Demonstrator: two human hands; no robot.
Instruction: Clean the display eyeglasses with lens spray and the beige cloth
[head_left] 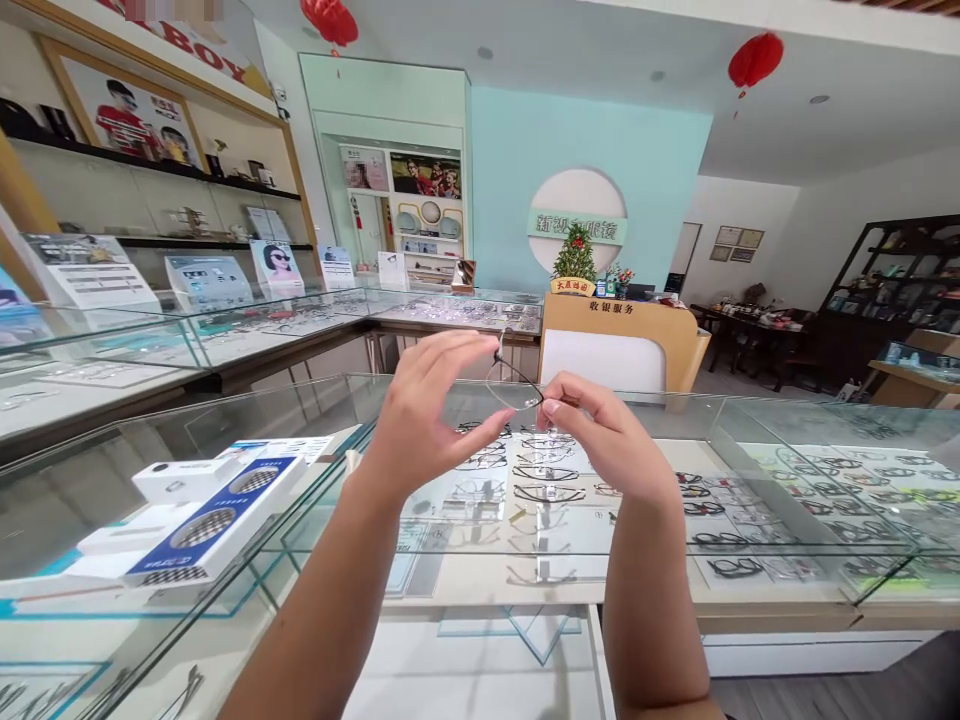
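Note:
A pair of thin-framed eyeglasses is held up above the glass counter, seen edge-on with a dark upper rim and a clear lens. My left hand curves around one side of it in a wide C, fingertips at the upper end of the frame and thumb by the lower rim. On the other side, the thumb and forefinger of my right hand pinch the frame's dark corner. Beneath the hands, rows of eyeglasses lie inside the glass display case.
White and blue boxes rest on the counter glass at left. Below the case, an open drawer faces me. More glass cases run along the left and right. A wooden cashier desk with a small decorated tree stands beyond.

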